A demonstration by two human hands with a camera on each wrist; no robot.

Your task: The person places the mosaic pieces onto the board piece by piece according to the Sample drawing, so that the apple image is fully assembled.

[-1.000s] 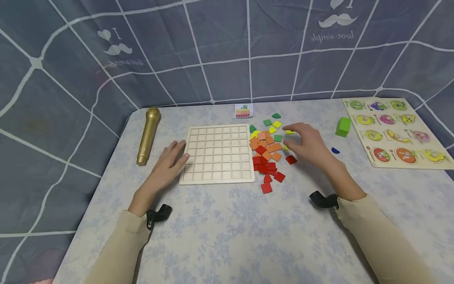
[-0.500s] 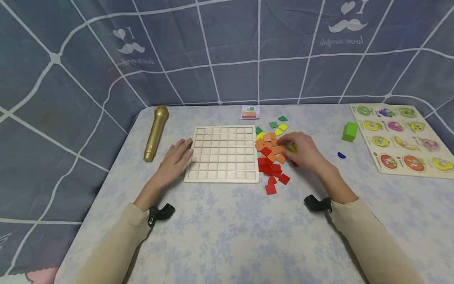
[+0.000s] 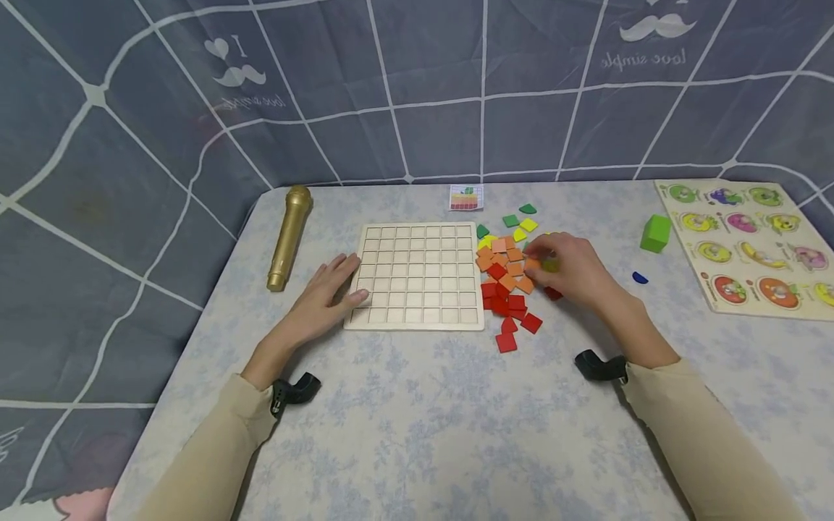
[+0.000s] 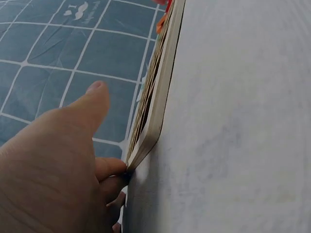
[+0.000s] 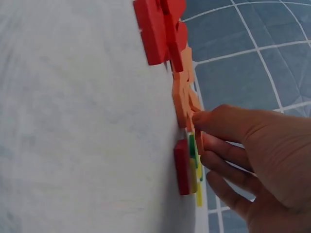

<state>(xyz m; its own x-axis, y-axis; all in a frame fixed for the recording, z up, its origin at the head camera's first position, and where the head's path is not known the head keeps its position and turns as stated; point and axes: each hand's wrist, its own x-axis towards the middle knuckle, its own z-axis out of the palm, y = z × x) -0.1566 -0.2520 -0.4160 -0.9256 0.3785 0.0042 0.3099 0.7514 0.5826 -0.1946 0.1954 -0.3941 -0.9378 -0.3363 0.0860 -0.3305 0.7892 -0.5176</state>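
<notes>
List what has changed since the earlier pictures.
The right hand moved left toward the square, pale wooden grid board and now pinches a thin, flat orange piece. The left hand still rests at the board's left edge. The board and bright green rectangular block stayed put.

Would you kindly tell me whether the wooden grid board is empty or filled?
Empty, as far as visible: the grid board shows only bare squares, and coloured tiles lie beside it.
</notes>
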